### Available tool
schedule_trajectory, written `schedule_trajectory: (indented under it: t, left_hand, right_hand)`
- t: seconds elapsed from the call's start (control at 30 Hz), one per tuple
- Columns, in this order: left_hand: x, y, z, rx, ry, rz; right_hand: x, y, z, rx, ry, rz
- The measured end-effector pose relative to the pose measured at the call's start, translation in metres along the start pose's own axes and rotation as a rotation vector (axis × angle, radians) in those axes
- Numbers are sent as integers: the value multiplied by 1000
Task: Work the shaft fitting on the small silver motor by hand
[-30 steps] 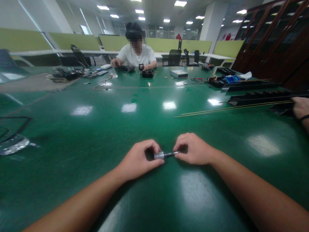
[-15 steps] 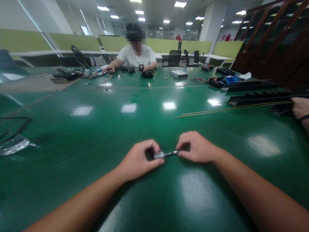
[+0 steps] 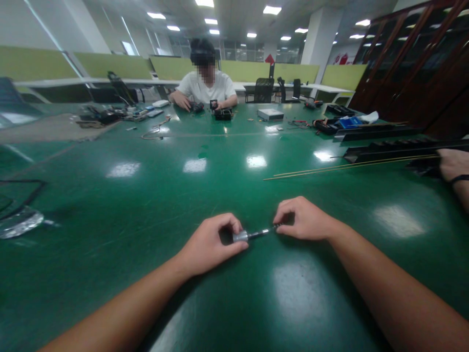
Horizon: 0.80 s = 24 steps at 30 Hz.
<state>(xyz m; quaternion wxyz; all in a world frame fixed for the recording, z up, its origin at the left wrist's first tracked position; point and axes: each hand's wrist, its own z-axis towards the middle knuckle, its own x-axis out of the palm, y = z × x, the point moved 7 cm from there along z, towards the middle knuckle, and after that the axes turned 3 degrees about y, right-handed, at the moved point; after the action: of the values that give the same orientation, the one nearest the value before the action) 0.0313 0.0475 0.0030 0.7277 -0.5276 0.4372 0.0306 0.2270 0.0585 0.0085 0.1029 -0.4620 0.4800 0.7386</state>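
My left hand [image 3: 212, 242] is closed in a pinch around a short silver metal cylinder [image 3: 241, 236]. From its right end a thin dark rod [image 3: 258, 233] with a shiny tip points toward my other hand. Thumb and fingertips of my right hand [image 3: 306, 219] are pressed together on a small dark coil-like piece [image 3: 276, 227], mostly covered by the fingers. A narrow gap seems to lie between this piece and the rod's tip. Both hands are low over the green tabletop [image 3: 234, 190].
Two thin yellowish rods [image 3: 315, 169] lie beyond my right hand, near another person's hand [image 3: 454, 166] and long black channels [image 3: 399, 149]. A person [image 3: 208, 88] sits opposite, handling black devices. A white box [image 3: 270, 114] stands far off; clear plastic [image 3: 21, 222] lies left.
My right hand has moved slightly right with the dark coil-like piece, off the rod's tip. My left hand has barely moved. The person opposite has drawn one hand inward to a black device.
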Motion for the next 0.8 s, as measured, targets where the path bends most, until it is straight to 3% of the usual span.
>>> schedule_trajectory:
  t: [0.2, 0.53, 0.8]
  left_hand:
    - [-1, -2, 1, 4, -7, 1]
    - [4, -5, 3, 87, -1, 66]
    - [-12, -17, -9, 115, -65, 39]
  right_hand:
    - [4, 4, 0, -24, 25, 33]
    - [40, 41, 17, -204, -34, 7]
    - [38, 36, 14, -187, -23, -5]
